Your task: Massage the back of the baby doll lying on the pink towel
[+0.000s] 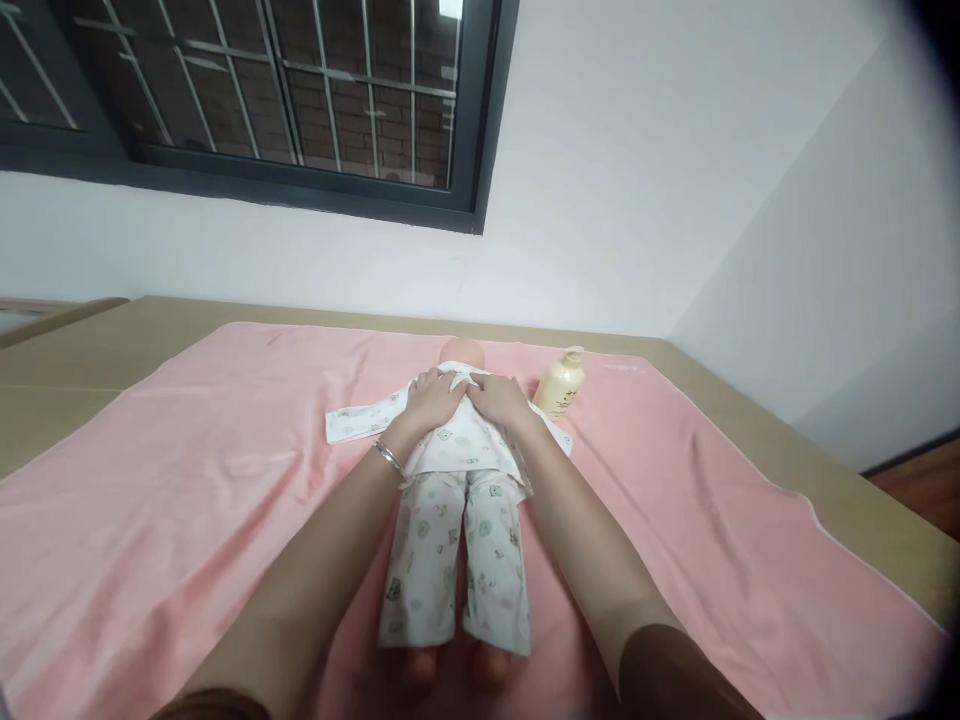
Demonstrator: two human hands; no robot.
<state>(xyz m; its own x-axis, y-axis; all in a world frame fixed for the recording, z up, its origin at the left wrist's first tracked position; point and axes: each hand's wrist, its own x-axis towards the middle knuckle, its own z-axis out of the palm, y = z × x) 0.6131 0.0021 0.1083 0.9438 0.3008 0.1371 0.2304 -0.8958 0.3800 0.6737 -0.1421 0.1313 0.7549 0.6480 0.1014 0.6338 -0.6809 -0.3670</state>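
Observation:
A baby doll (pixel 463 352) lies stretched out on a pink sheet, its head away from me and its feet toward me. It wears a white printed top (pixel 469 447) and matching trousers (pixel 424 560). My left hand (pixel 437 398) rests flat on the upper left of the top, fingers extended. Beside it, my right hand (pixel 497 396) lies flat on the upper right, its fingertips close to those of the left. Neither hand grips anything visible. One sleeve (pixel 360 420) spreads out to the left; my right arm partly covers the other. The doll's face cannot be made out.
A pale yellow pump bottle (pixel 561 385) stands just right of the doll. The wrinkled pink sheet (pixel 225 450) covers most of a light wooden surface (pixel 180 315). Behind are a white wall (pixel 585 200) and a dark-framed barred window (pixel 300 180).

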